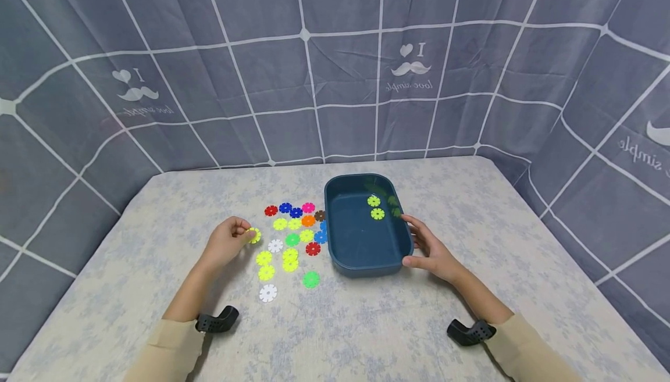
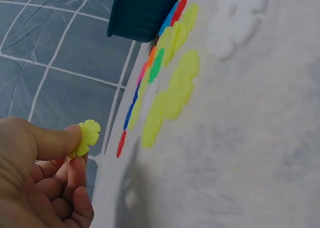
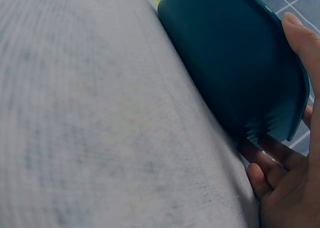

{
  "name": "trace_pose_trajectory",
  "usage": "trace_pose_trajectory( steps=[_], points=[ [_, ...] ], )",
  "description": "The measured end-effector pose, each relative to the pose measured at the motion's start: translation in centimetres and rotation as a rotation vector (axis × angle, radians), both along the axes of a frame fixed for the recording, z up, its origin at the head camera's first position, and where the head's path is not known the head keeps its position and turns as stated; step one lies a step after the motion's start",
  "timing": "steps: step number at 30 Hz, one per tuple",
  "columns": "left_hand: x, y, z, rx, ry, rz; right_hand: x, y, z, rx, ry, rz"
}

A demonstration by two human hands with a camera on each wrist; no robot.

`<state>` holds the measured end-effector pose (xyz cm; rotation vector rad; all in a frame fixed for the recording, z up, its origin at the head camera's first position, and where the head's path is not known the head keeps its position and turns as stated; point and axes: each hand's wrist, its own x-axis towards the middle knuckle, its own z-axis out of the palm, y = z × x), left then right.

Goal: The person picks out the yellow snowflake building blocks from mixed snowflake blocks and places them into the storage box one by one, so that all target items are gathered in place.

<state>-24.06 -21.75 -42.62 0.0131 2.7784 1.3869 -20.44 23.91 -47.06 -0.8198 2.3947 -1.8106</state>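
My left hand [image 1: 228,242] pinches a yellow notched disc [image 1: 254,235] between thumb and fingers. In the left wrist view the disc [image 2: 89,137] stands above the table, held by its edge. Flat on the tabletop beside that hand lie several similar discs: yellow ones [image 1: 266,272], white ones [image 1: 268,293], green ones [image 1: 311,279], red, blue, orange, pink and brown. My right hand [image 1: 430,252] touches the right side of a dark teal plastic bin [image 1: 369,271], thumb and fingers spread along its rim and outer wall [image 3: 225,63]. Two yellow discs [image 1: 377,214] lie inside the bin.
The table [image 1: 324,335] wears a pale floral cloth. A grey-blue curtain [image 1: 345,79] with white lines hangs along the back and sides. Some blue and brown discs [image 1: 320,216] lie right against the bin's left wall. Each wrist wears a black band [image 1: 217,319].
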Motion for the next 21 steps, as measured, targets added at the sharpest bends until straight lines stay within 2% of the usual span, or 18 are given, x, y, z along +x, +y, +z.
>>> trace_pose_trajectory(
  steps=[8, 15, 21],
  points=[
    [-0.3, 0.7, 1.2, 0.016, 0.011, -0.046, 0.1, 0.0, 0.2, -0.001, 0.001, -0.007],
    [-0.4, 1.3, 1.7, 0.022, 0.015, -0.058, 0.1, 0.0, 0.2, 0.004, -0.002, -0.008],
    [-0.3, 2.3, 2.2, 0.063, 0.018, -0.079, 0.1, -0.1, 0.1, 0.005, -0.01, -0.013]
  ],
)
